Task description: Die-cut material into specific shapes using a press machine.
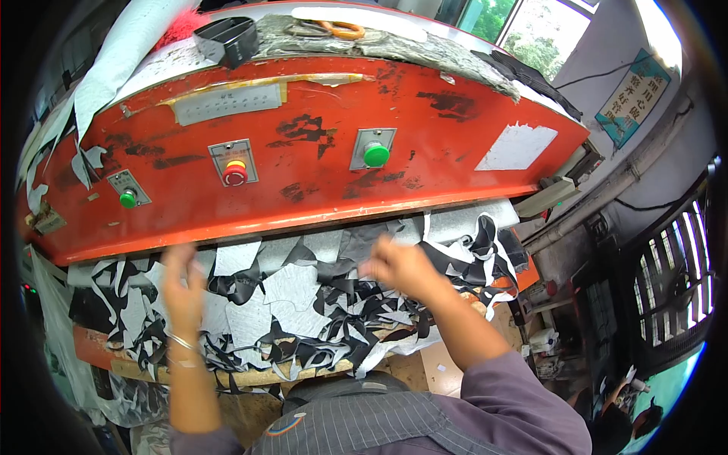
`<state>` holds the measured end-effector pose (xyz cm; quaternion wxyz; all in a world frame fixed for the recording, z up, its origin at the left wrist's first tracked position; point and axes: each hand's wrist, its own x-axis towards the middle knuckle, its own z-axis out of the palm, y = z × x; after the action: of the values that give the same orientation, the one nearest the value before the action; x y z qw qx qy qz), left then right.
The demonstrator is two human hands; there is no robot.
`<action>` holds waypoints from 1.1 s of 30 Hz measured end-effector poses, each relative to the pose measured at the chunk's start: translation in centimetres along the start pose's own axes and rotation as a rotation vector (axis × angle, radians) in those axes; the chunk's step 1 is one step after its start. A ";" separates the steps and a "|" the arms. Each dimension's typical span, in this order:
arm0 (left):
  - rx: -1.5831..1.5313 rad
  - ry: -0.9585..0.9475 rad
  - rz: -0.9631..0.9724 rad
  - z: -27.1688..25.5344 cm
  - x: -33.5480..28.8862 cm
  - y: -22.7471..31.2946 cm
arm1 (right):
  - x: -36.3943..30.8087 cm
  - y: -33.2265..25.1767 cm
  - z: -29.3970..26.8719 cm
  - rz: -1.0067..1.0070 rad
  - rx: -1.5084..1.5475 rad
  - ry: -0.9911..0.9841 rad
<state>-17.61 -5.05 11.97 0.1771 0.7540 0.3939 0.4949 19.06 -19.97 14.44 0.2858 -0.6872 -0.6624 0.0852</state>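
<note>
My left hand, with a bracelet at its wrist, is over the left part of a heap of cut scraps, smeared by motion, so its fingers do not show clearly. Further right, my right hand reaches in beside a dark grey piece, its fingers curled; what they hold, if anything, is hidden. Between the hands lie light grey sheet pieces with jagged outlines. Black and white strips tangle around and beneath them.
A red machine beam spans the far side, carrying a red stop button and green buttons. On its top rest a black tray and orange-handled scissors. Another person shows at lower right.
</note>
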 end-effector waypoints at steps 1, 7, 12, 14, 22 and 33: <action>-0.118 -0.247 -0.415 1.6 -3.2 3.7 | -3.1 -0.3 -0.4 0.015 -0.053 -0.241; 0.056 -0.693 0.083 9.8 -14.8 14.1 | -16.5 2.4 1.8 -0.139 -0.210 -0.315; 0.217 -0.494 0.026 12.4 -16.0 16.1 | -16.3 3.1 2.1 -0.120 -0.206 -0.158; 0.223 -0.476 -0.006 12.8 -16.0 16.6 | -15.7 3.7 1.7 -0.133 -0.200 -0.199; 0.269 -0.727 -0.265 13.1 -9.4 18.0 | -7.7 7.8 -4.6 -0.192 0.085 -0.833; 0.218 -0.496 -0.041 30.7 -0.8 11.5 | 17.0 15.0 0.3 -0.203 -0.290 -0.517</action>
<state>14.25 -9.12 5.25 0.1959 0.8586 0.4047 0.2462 33.63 -2.95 11.06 0.0140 -0.6066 -0.7837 0.1330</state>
